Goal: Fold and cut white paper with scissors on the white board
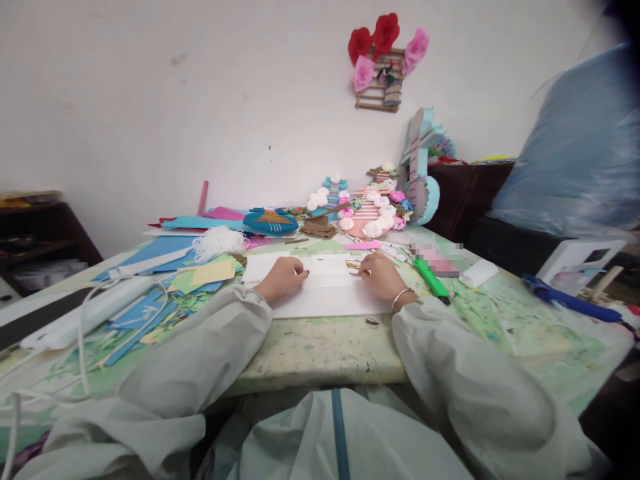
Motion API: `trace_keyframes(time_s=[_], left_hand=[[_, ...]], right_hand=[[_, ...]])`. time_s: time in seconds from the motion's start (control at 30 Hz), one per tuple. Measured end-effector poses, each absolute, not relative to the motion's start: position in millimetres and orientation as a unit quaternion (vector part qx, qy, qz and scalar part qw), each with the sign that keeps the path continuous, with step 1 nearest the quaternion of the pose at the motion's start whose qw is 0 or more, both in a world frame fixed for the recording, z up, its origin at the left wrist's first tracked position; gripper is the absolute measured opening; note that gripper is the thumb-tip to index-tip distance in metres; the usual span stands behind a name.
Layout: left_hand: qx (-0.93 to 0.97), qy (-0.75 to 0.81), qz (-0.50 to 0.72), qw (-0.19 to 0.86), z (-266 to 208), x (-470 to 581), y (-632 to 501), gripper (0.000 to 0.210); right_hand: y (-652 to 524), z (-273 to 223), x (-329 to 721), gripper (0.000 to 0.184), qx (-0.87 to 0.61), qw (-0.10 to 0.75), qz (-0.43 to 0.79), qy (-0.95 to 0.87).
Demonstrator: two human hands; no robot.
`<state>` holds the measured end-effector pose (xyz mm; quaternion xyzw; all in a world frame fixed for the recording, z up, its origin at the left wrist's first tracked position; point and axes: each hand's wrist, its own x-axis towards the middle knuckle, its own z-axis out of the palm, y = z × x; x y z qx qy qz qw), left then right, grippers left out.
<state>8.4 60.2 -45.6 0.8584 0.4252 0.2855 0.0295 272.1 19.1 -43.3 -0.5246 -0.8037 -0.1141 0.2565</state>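
Note:
My left hand (283, 280) is curled closed, its thumb and fingers at the left edge of a small piece of white paper (330, 270). At that paper's right edge, my right hand (382, 275), with a silver bangle at the wrist, has its fingers pinched together. The small paper lies over a larger white sheet (330, 305) near the table's front edge. A gold-coloured thin object (353, 265), perhaps scissors, lies just left of my right fingers. My fingers partly hide the edges they grip.
Paper scraps (203, 277), a tangle of white string (220, 243) and a white cable (81, 333) are on the left. Paper-flower crafts (367, 212) stand at the back. To the right are a green cutter (431, 279) and a blue-handled tool (570, 299).

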Motion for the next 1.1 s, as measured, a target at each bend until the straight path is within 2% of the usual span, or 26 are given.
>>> trace_keyframes(time_s=[0.1,0.23,0.53,0.63,0.77,0.9,1.0,1.1], left_hand=[[0.831,0.459,0.301,0.091,-48,4,66,0.021],[0.842,0.443,0.262,0.162,-49,4,68,0.039],[0.885,0.388,0.157,0.203,-37,-8,66,0.062],[0.890,0.374,0.154,0.211,-35,-10,64,0.059],[0.880,0.396,0.189,0.180,-39,-5,63,0.041],[0.863,0.436,0.222,0.125,-47,2,65,0.027],[0.853,0.444,0.242,0.127,-51,5,68,0.021],[0.844,0.441,0.269,0.145,-52,5,69,0.027]], right_hand=[[22,-43,275,0.023,-0.581,0.295,-0.096,-0.752],[20,-44,268,0.016,-0.603,0.276,-0.006,-0.748],[15,-48,264,0.027,-0.527,0.291,0.122,-0.789],[18,-50,270,0.038,-0.504,0.284,0.154,-0.801],[19,-52,272,0.050,-0.484,0.266,0.169,-0.817],[18,-51,267,0.041,-0.491,0.273,0.161,-0.812],[17,-51,259,0.027,-0.513,0.278,0.102,-0.806],[18,-51,252,0.011,-0.530,0.271,0.046,-0.802]])
